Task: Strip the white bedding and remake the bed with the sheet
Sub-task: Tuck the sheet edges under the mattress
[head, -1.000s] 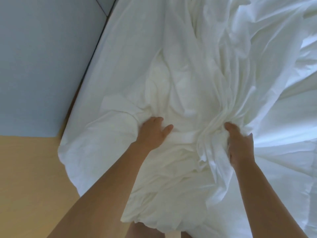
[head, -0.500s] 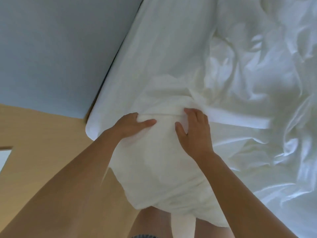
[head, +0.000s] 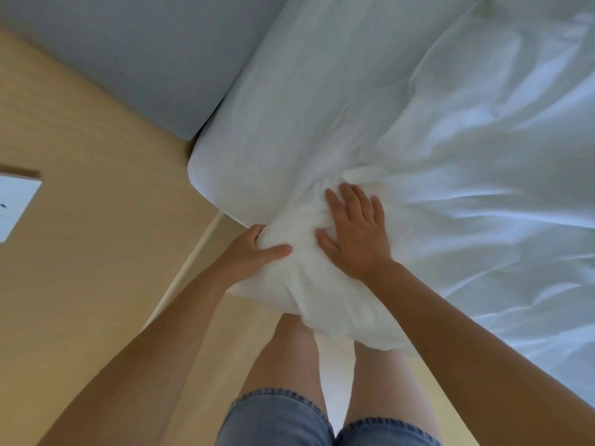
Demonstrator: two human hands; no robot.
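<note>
The white bedding lies rumpled over the bed, which fills the upper right of the head view. A bunched wad of that bedding hangs off the bed's near edge above my legs. My left hand grips the wad from its left side, thumb on top and fingers tucked under the cloth. My right hand lies flat on top of the wad with its fingers spread, pressing it down. The bed's left corner is covered in smooth white cloth.
A pale grey-blue wall panel runs along the bed's left side. Light wooden surface takes up the left of the view, with a white rectangle at the far left. A thin pale rail runs under the bed corner.
The view has swung left and down. The bedding has been gathered toward the bed's near left corner into a tight wad. My right hand went from clutching a fold to lying flat on it.
</note>
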